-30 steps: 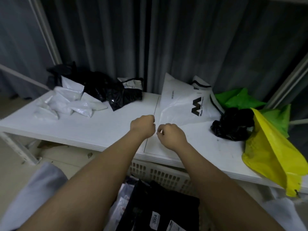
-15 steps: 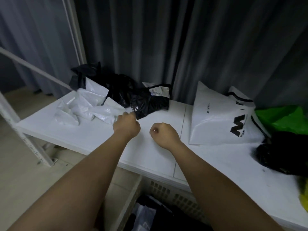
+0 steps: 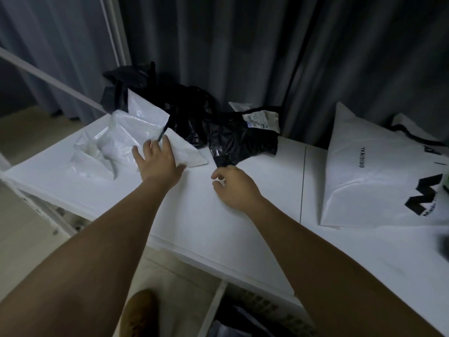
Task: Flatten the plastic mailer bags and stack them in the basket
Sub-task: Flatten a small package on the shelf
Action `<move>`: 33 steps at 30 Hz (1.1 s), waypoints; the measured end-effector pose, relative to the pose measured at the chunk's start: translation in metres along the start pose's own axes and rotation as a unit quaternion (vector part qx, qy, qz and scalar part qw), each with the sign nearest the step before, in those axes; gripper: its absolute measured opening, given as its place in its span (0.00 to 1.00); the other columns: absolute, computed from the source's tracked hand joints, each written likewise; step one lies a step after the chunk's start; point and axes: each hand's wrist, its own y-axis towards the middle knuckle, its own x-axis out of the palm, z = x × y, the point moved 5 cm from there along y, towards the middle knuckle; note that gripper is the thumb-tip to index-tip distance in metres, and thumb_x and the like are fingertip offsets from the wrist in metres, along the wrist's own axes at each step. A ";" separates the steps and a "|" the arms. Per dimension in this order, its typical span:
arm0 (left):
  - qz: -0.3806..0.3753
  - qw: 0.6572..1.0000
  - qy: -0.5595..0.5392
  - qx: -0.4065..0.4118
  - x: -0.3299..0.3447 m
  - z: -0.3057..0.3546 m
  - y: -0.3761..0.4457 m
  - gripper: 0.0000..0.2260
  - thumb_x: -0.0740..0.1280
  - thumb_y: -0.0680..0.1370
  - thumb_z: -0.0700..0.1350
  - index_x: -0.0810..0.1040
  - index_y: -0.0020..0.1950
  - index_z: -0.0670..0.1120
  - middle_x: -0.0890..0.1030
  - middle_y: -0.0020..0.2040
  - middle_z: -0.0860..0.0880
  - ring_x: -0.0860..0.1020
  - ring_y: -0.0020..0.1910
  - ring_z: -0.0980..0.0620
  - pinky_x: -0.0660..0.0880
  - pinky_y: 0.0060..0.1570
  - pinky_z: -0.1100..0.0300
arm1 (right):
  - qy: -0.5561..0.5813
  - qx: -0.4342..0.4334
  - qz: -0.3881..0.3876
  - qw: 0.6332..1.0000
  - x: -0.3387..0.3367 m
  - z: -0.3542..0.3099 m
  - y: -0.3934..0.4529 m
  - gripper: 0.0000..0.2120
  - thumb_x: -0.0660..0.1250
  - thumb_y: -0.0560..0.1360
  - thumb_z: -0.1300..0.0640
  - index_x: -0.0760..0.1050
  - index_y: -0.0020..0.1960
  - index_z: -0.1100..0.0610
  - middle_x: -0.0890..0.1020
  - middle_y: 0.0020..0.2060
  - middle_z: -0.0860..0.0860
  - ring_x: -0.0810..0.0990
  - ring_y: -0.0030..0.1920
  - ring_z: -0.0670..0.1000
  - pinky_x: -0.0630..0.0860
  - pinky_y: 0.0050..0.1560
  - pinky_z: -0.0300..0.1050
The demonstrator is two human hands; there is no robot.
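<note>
A heap of crumpled white mailer bags (image 3: 121, 144) lies at the table's far left. My left hand (image 3: 158, 161) is spread open, fingers resting on the near edge of that heap. A crumpled black mailer bag (image 3: 243, 142) with a white label lies behind the middle of the table. My right hand (image 3: 233, 186) hovers just in front of its lower corner, fingers loosely curled and apart, holding nothing. A flat white bag (image 3: 379, 181) with a black M logo lies at the right. The basket (image 3: 257, 310), white and slotted, sits below the table's front edge with dark bags inside.
The white table (image 3: 218, 229) has a seam running front to back. More black bags (image 3: 184, 110) pile against the grey curtain behind. A white metal frame bar (image 3: 48, 76) slants at the left. A foot (image 3: 141, 312) shows on the floor below.
Both hands were fists near the table's middle; they have opened and reached left and forward. The left now touches the white heap, the right nears the black bag. The view shifted left.
</note>
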 end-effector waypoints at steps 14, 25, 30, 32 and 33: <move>0.044 0.984 -0.068 0.161 -0.034 0.071 -0.076 0.12 0.64 0.77 0.43 0.75 0.60 0.43 0.74 0.52 0.39 0.73 0.50 0.38 0.68 0.49 0.50 | 0.044 0.026 0.134 0.990 -0.040 0.029 -0.075 0.15 0.62 0.77 0.61 0.74 0.63 0.57 0.72 0.62 0.54 0.71 0.61 0.55 0.71 0.59 0.48; 0.008 0.899 -0.221 0.377 -0.067 0.183 -0.189 0.15 0.63 0.73 0.39 0.78 0.58 0.46 0.71 0.65 0.39 0.67 0.65 0.37 0.59 0.66 0.42 | 0.193 0.196 0.127 0.953 -0.111 0.111 -0.190 0.10 0.62 0.78 0.56 0.75 0.58 0.57 0.78 0.49 0.51 0.75 0.49 0.51 0.68 0.49 0.41; -0.150 0.896 -0.244 0.341 -0.042 0.228 -0.230 0.26 0.61 0.79 0.44 0.59 0.76 0.49 0.56 0.77 0.43 0.54 0.75 0.46 0.50 0.73 0.52 | 0.276 0.294 0.154 0.902 -0.108 0.151 -0.243 0.09 0.63 0.78 0.57 0.76 0.55 0.59 0.78 0.48 0.52 0.76 0.47 0.50 0.69 0.47 0.41; -0.201 0.892 -0.247 0.321 -0.032 0.240 -0.243 0.26 0.57 0.80 0.44 0.55 0.77 0.49 0.54 0.78 0.45 0.52 0.77 0.48 0.48 0.74 0.51 | 0.289 0.307 0.164 0.891 -0.102 0.163 -0.255 0.10 0.63 0.77 0.58 0.76 0.57 0.60 0.79 0.51 0.53 0.76 0.49 0.50 0.69 0.48 0.40; -0.216 0.888 -0.253 0.317 -0.027 0.247 -0.251 0.25 0.55 0.80 0.44 0.54 0.78 0.49 0.53 0.78 0.46 0.51 0.77 0.49 0.48 0.75 0.50 | 0.291 0.316 0.171 0.887 -0.100 0.170 -0.262 0.11 0.63 0.78 0.58 0.76 0.58 0.60 0.79 0.53 0.53 0.76 0.50 0.51 0.69 0.49 0.40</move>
